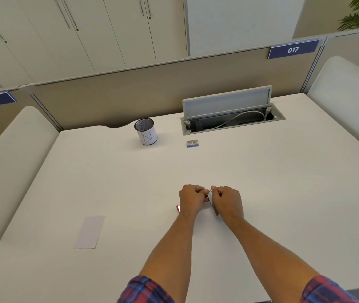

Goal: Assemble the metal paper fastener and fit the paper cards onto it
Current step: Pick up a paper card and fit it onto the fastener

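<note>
White desk (130,193) at an office cubicle: the left hand (190,199) and right hand (227,201) meet, fingers curled, pinching a small stack of cards (211,196) between their fingertips. Fastener too small to tell; fitting looks underway, unfinished. One paper strip (90,232) lies well left of the fingers.

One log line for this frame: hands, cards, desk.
left hand: grips small part | right hand: grips cards | fastener: hidden | loose sheet: desk, left | cup: far
</note>
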